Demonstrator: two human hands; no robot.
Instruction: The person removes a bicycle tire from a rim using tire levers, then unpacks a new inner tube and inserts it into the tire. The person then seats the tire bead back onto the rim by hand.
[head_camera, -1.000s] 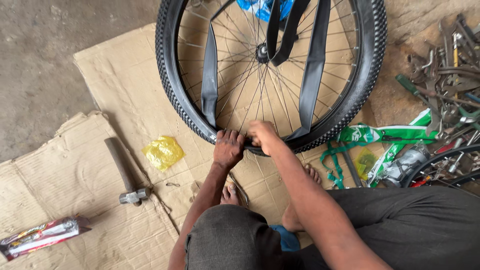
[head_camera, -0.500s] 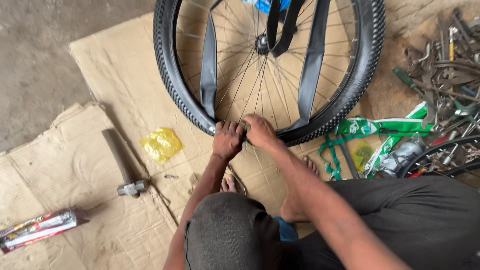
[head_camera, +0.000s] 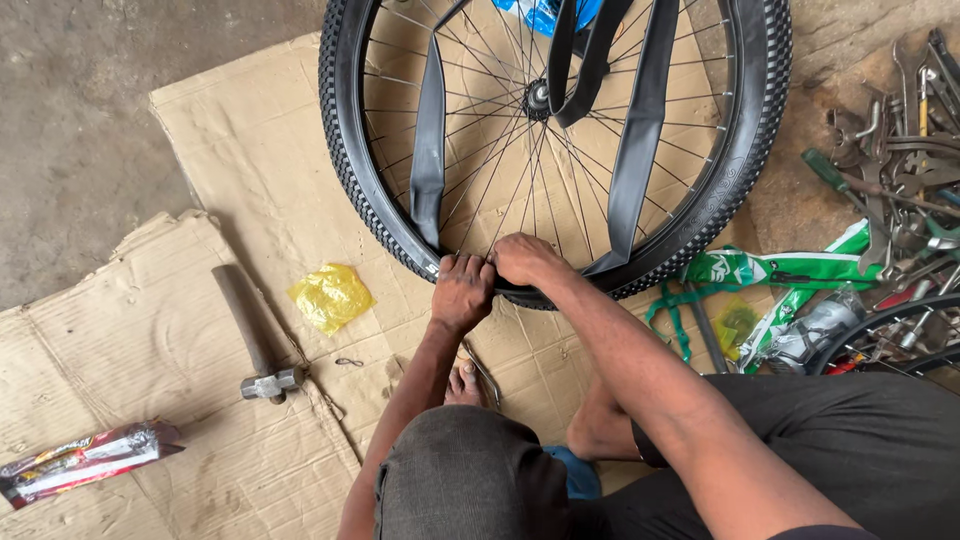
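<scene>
Both hands press side by side on the near rim of a black knobby-tyred spoked bicycle wheel lying on flattened brown cardboard: left hand and right hand curl fingers over the tyre edge. A loose black rubber inner tube drapes across the spokes. Left lie a crumpled yellow plastic bag, a wooden-handled steel hammer and a red foil wrapper; right, green printed packaging and scattered metal tools.

The person wears dark grey-brown trousers of a rough weave, and a strip of blue cloth shows beside the trousers at the knee. The arms are bare, without sleeves, and the left hand, right hand and foot are uncovered.
</scene>
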